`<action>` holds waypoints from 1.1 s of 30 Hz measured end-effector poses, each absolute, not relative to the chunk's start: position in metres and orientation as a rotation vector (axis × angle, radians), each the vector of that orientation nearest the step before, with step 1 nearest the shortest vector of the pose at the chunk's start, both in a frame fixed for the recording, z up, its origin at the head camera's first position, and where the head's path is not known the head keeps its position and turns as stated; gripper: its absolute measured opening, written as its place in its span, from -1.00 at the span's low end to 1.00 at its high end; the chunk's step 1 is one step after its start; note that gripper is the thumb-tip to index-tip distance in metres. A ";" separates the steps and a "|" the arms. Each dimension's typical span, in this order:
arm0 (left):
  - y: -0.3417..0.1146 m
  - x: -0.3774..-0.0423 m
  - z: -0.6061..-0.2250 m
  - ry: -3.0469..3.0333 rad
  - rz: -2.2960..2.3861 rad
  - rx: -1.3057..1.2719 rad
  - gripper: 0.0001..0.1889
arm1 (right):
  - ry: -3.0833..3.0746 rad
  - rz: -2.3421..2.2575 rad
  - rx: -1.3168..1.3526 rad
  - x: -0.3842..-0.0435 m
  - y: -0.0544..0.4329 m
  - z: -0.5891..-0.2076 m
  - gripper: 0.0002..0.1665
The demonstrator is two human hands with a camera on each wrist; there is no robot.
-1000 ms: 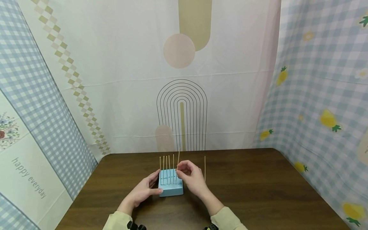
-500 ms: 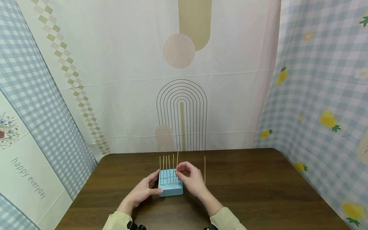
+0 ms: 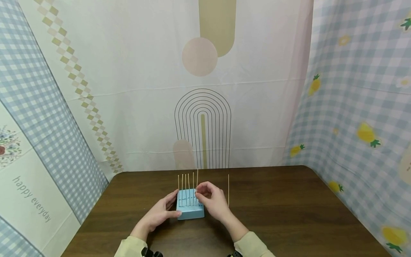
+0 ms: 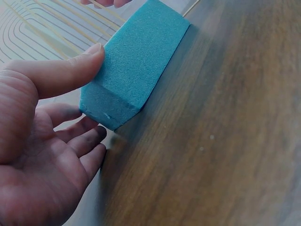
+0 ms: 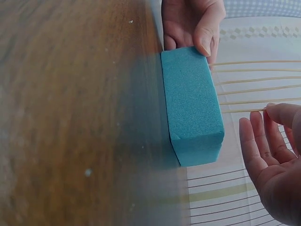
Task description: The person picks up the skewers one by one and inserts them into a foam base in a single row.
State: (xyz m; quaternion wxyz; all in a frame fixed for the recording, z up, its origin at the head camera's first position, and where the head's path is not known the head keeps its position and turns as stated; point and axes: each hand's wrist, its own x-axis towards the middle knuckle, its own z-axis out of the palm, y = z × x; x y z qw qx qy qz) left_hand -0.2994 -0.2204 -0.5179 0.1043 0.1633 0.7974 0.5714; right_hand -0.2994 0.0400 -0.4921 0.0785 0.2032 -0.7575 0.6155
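A light blue foam block [image 3: 191, 214] sits on the table, with a row of thin bamboo skewers [image 3: 186, 185] standing in its top. My left hand [image 3: 160, 213] holds the block by its left end, thumb over the front corner and fingers along the side. Thumb and index finger of my right hand [image 3: 213, 200] pinch a skewer [image 3: 197, 175] at the right end of the row. In the right wrist view this pinched skewer [image 5: 242, 111] meets the block's top face; how deep it goes I cannot tell. The other right fingers are loosely bent.
Another skewer [image 3: 228, 187] lies on the brown wooden table [image 3: 289, 214], right of my right hand. A white patterned cloth [image 3: 144, 125] hangs behind the table. Checked cloths hang at the left and right sides.
The pinched skewer has shifted slightly left and stands more upright, its top a little lower. My right hand has moved slightly left with it. My left hand and the block look nearly still.
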 end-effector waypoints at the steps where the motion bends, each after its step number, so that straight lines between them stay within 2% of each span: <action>1: -0.220 -0.299 -0.518 2.352 1.685 0.483 0.00 | -2.275 1.826 0.609 -0.300 0.040 -0.492 -0.82; 14: -0.220 -0.299 -0.519 2.349 1.689 0.481 0.01 | -2.383 1.650 0.623 -0.300 0.038 -0.495 -0.87; 33: -0.220 -0.300 -0.519 2.343 1.704 0.465 0.02 | -2.414 1.636 0.634 -0.299 0.038 -0.495 -0.90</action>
